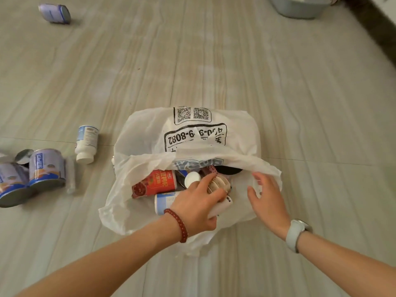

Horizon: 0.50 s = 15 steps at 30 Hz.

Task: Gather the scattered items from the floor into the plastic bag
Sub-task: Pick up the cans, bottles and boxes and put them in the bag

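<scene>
A white plastic bag (pixel 150 136) with black print lies open on the floor, its mouth facing me. Inside lie a red can (pixel 156 183), a white cap (pixel 192 178), a pale blue-labelled bottle (pixel 165 201) and a black lid (pixel 230 169). My left hand (pixel 199 202) reaches into the mouth and grips a white bottle (pixel 222 205), next to a brown patterned item (pixel 218 182). My right hand (pixel 267 196) rests with spread fingers on the bag's right edge. On the floor at left are a white bottle (pixel 86 143), two blue-labelled cans (pixel 46 167) (pixel 10 183), and a far can (pixel 54 13).
A clear plastic wrapper (pixel 70 179) lies beside the nearer cans. A grey tub (pixel 300 7) stands at the top right, next to a dark wall base (pixel 377 33). The floor is pale wood-grain tile.
</scene>
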Each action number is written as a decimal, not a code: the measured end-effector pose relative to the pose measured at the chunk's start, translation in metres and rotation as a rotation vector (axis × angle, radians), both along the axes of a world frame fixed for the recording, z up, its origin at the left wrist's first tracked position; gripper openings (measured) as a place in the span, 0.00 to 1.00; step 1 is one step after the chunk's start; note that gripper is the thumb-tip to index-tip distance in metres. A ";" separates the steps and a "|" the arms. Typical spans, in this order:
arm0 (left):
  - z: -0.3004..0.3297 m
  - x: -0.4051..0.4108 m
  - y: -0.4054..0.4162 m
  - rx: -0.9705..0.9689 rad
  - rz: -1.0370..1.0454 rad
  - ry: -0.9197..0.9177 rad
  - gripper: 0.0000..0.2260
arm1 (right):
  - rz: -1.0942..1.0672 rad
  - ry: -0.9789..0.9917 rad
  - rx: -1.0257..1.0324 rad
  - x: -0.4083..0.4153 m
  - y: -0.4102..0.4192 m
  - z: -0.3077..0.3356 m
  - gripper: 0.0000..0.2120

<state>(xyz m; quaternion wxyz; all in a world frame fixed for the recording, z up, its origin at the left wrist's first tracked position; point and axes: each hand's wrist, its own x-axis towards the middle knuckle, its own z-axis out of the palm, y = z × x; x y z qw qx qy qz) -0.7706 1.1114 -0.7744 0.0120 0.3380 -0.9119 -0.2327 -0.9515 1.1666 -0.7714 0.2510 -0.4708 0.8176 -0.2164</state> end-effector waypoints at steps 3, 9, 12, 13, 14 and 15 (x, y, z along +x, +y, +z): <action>-0.005 -0.015 -0.004 -0.054 -0.129 -0.079 0.25 | -0.035 0.267 0.000 -0.034 0.005 0.001 0.26; -0.022 -0.049 -0.018 -0.356 -0.378 -0.202 0.21 | -0.042 0.103 0.160 -0.068 -0.010 -0.018 0.16; -0.022 -0.049 -0.022 -0.507 -0.349 -0.267 0.22 | -0.111 0.058 0.036 -0.067 -0.014 -0.014 0.10; -0.023 -0.045 -0.020 -0.507 -0.303 -0.247 0.24 | -0.126 0.042 -0.013 -0.065 -0.016 -0.011 0.10; -0.024 -0.038 -0.014 -0.494 -0.235 -0.211 0.26 | -0.140 0.024 -0.053 -0.061 -0.018 -0.008 0.10; -0.024 -0.029 -0.008 -0.489 -0.142 -0.169 0.27 | -0.152 0.007 -0.091 -0.057 -0.020 -0.004 0.10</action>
